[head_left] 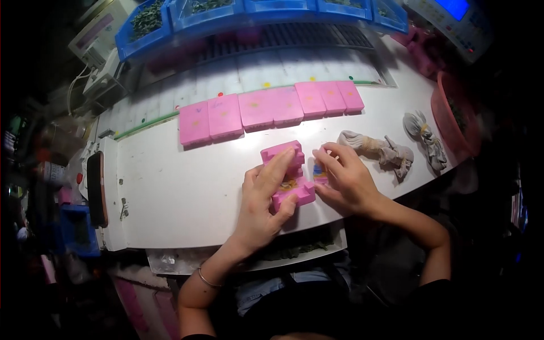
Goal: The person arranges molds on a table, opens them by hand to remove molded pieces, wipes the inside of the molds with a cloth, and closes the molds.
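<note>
My left hand (268, 190) is closed around a pink block (281, 149) with notched, stepped ends, just above the white table. Something yellowish shows in the block's hollow under my fingers. To its right, my right hand (349, 177) pinches a smaller pink piece (321, 175) with blue and yellow marks, partly hidden by the fingers. A narrow gap separates this piece from the block. Beyond my hands, several flat pink blocks (256, 110) lie side by side in a row. A tied bundle of pale cloth (381, 150) lies right of my right hand.
A second cloth bundle (426, 139) and a red basket (453, 122) are at the right. Blue bins (211, 12) with green bits stand at the back. A phone-like dark slab (97, 190) lies on the left edge. Below the front edge is an open drawer (338, 241).
</note>
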Tool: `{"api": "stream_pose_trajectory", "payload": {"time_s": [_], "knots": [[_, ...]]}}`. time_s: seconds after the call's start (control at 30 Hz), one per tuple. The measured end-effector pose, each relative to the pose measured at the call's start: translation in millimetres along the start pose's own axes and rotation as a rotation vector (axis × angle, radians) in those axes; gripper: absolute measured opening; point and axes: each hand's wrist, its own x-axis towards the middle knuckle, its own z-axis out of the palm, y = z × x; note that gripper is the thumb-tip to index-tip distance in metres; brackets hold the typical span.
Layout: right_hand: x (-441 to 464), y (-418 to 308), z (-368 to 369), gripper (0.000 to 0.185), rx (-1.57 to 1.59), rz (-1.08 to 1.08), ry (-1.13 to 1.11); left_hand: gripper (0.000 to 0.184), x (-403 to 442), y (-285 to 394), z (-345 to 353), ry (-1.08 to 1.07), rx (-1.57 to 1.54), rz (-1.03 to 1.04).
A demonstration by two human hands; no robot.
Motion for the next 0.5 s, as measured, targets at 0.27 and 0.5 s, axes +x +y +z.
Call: {"api": "stream_pose_trajectory", "payload": {"time_s": [0.27,0.5], "knots": [[-8.2,-3.0,-11.7,0.059,0.178,-0.038,0.118,0.039,3.1,19.5,3.1,0.217,0.283,0.147],[-2.2,-46.9,-32.8,0.069,0.492,-0.246,0.268,0.043,-6.1,56.7,0.0,0.028,-0.557,-0.207]]}}
